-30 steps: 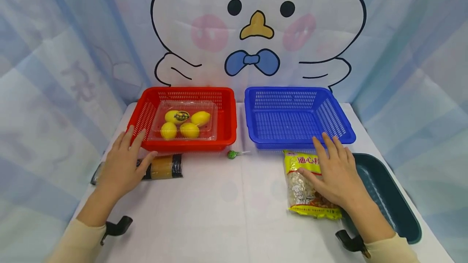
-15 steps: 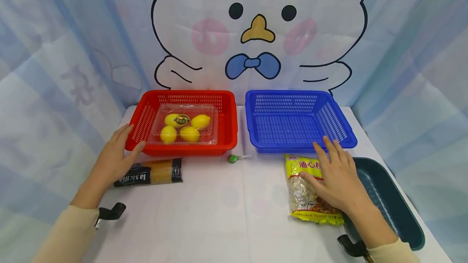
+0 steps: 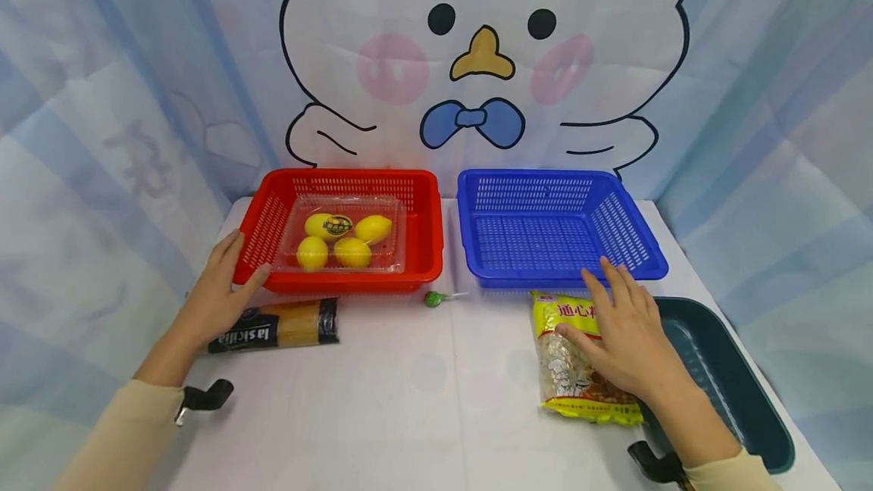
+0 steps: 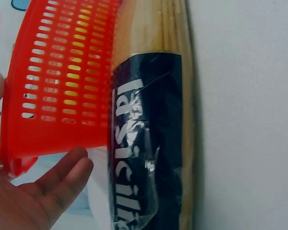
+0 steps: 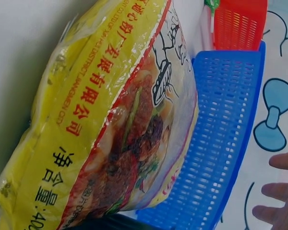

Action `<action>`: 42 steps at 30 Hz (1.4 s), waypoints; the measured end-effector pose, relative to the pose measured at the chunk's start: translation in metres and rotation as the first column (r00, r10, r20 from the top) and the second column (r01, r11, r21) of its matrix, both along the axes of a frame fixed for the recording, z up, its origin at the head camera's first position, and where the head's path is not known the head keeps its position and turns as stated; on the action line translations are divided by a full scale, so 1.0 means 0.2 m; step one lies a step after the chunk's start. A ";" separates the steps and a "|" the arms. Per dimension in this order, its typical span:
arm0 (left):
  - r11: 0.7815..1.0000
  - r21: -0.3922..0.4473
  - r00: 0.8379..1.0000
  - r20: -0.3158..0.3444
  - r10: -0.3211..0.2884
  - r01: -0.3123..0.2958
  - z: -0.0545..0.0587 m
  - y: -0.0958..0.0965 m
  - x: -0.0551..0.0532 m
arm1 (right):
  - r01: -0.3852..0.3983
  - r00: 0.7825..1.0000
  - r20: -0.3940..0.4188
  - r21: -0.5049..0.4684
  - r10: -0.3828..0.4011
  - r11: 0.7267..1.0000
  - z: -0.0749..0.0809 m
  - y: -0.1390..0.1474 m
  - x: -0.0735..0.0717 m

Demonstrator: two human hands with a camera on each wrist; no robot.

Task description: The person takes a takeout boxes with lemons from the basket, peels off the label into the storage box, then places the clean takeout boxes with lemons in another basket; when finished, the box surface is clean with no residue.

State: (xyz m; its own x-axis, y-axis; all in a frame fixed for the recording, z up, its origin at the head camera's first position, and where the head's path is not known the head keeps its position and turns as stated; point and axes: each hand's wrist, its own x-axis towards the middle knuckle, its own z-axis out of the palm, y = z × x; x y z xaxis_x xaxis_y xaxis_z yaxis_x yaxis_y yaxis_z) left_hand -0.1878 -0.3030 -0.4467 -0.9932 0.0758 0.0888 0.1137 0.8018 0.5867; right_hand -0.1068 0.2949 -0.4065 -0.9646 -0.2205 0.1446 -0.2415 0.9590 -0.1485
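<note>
My left hand (image 3: 215, 298) is at the front left corner of the red basket (image 3: 355, 279), its fingers extended; whether it touches the rim I cannot tell. In the basket lies a clear plastic box (image 3: 398, 260) with several lemons (image 3: 352, 252). A pack of spaghetti (image 3: 296, 324) with a black label lies in front of the basket, partly under that hand in the head view. My right hand (image 3: 630, 336) hovers over a yellow bag of macaroni (image 3: 566, 370), fingers spread and holding nothing. The right wrist view shows the bag (image 5: 129, 124) up close.
A blue basket (image 3: 539, 279) stands beside the red one at the back. Between them, in front, lies a green lollipop (image 3: 433, 298). A dark green tray (image 3: 723, 370) sits at the right, partly behind my right forearm. Curtains hang on both sides.
My left hand has shifted left from over the spaghetti, uncovering more of its label. The right hand stays nearly still. The whole head view has tilted slightly.
</note>
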 end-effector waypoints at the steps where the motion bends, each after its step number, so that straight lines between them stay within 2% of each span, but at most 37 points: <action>1: 1.000 0.013 1.000 0.002 -0.004 0.004 0.00 0.00 0.00 | -0.003 1.000 -0.003 0.001 0.003 1.000 0.00 0.00 0.00; 9: 0.993 0.116 0.998 0.058 -0.014 0.007 0.01 -0.01 -0.01 | -0.022 1.000 -0.011 -0.005 0.022 1.000 -0.01 -0.02 -0.02; 13: 0.987 0.160 0.998 0.068 -0.011 0.000 0.01 -0.02 0.00 | -0.033 0.999 -0.013 -0.010 0.033 0.999 -0.02 -0.03 -0.03; 20: 0.982 0.188 0.998 0.065 0.002 -0.015 0.00 -0.01 0.03 | -0.036 0.999 0.013 -0.017 0.036 0.999 0.01 -0.02 -0.03; 25: 0.981 0.192 0.998 0.058 0.019 -0.030 -0.01 0.01 0.02 | -0.052 0.998 0.033 -0.060 0.054 0.997 0.07 -0.04 -0.06; 30: 0.979 0.197 0.997 0.076 0.033 -0.047 -0.01 0.01 0.03 | -0.095 0.992 0.073 -0.116 0.104 0.989 0.16 -0.09 -0.10; 37: 0.975 0.214 0.995 0.099 0.035 -0.055 -0.02 0.01 0.03 | -0.175 0.974 0.115 -0.157 0.194 0.972 0.29 -0.21 -0.19; 42: 0.974 0.219 0.995 0.097 0.030 -0.051 -0.02 0.01 0.02 | -0.245 0.957 0.122 -0.137 0.261 0.960 0.34 -0.36 -0.29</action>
